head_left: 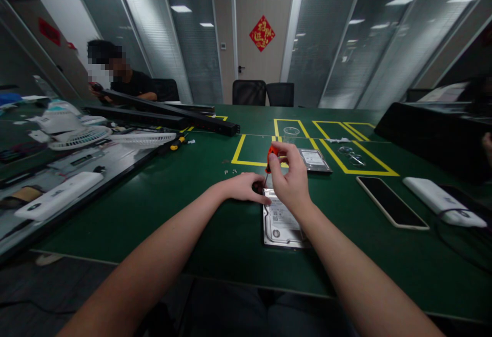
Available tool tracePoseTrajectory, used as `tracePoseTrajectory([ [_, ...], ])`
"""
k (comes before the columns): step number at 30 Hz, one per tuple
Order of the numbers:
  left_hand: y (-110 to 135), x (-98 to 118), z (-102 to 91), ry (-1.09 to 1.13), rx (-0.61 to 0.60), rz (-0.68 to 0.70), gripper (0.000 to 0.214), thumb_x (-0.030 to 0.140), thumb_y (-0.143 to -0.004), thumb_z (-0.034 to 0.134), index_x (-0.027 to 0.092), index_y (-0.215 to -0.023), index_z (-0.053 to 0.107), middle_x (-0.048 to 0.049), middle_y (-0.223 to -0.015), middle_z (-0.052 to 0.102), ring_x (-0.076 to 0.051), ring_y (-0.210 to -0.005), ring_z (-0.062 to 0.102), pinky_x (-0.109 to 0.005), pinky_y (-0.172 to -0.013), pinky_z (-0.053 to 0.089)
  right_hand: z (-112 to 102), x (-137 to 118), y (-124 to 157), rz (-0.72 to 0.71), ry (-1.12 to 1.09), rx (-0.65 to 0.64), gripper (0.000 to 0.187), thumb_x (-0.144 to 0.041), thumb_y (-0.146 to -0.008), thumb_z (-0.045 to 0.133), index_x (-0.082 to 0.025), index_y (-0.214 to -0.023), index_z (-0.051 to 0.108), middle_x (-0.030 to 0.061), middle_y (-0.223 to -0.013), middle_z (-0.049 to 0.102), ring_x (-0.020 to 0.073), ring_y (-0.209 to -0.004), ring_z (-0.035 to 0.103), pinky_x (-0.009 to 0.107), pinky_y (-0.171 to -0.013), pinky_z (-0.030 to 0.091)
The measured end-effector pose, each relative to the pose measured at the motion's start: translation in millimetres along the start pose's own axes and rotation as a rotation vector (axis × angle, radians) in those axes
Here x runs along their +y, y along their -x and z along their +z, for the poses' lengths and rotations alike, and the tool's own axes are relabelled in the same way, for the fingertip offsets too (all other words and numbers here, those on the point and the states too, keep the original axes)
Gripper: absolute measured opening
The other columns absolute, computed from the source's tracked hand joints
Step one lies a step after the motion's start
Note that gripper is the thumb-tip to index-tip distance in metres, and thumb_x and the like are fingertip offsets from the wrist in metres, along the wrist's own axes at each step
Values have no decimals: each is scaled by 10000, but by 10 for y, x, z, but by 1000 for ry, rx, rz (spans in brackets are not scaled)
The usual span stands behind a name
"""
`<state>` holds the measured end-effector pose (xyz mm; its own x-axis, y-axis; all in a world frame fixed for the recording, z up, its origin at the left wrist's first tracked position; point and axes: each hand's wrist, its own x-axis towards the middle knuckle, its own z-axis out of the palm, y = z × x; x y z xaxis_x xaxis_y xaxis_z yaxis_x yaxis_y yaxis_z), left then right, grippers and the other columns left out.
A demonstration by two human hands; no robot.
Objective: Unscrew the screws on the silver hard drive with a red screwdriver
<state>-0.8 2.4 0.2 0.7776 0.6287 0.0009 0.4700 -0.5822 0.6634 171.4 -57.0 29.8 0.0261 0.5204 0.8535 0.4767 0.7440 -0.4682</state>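
Observation:
A silver hard drive (282, 227) lies flat on the green table close to the front edge, its label side up. My right hand (291, 179) is closed round the orange-red handle of a screwdriver (272, 156). The thin shaft points down at the drive's far left corner; whether its tip sits in a screw cannot be made out. At that same corner my left hand (244, 187) holds the drive, thumb on its top and fingers curled at the far side. Several tiny pale pieces (230, 171), perhaps screws, lie beyond my left hand.
Beyond my right hand lies a second hard drive (314, 160), near a clear plastic cup (291, 133). Glasses (351, 156), a phone (391, 201) and a white device (442, 201) are rightward. Fan parts (80, 134) and long black bars (172, 113) lie left, near another person (132, 83).

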Motion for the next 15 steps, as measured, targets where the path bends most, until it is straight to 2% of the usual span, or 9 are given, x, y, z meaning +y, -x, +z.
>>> tracePoseTrajectory([
  [10, -5, -2, 11, 0, 6, -14, 615, 660, -732, 828, 175, -1095, 727, -85, -1037, 745, -250, -901, 667, -341, -768, 480, 6, 10, 4, 7, -3, -11, 235, -232, -1021, 559, -261, -1248, 614, 68, -1106, 666, 208, -980, 649, 400, -804, 579],
  [15, 0, 14, 3, 11, 8, -1, 630, 640, -730, 839, 179, -1145, 723, -82, -1053, 743, -256, -917, 669, -350, -786, 488, 15, 10, 9, 20, -29, -47, 266, -245, -1019, 555, -265, -1281, 600, 72, -1139, 672, 216, -1009, 662, 408, -809, 589],
])
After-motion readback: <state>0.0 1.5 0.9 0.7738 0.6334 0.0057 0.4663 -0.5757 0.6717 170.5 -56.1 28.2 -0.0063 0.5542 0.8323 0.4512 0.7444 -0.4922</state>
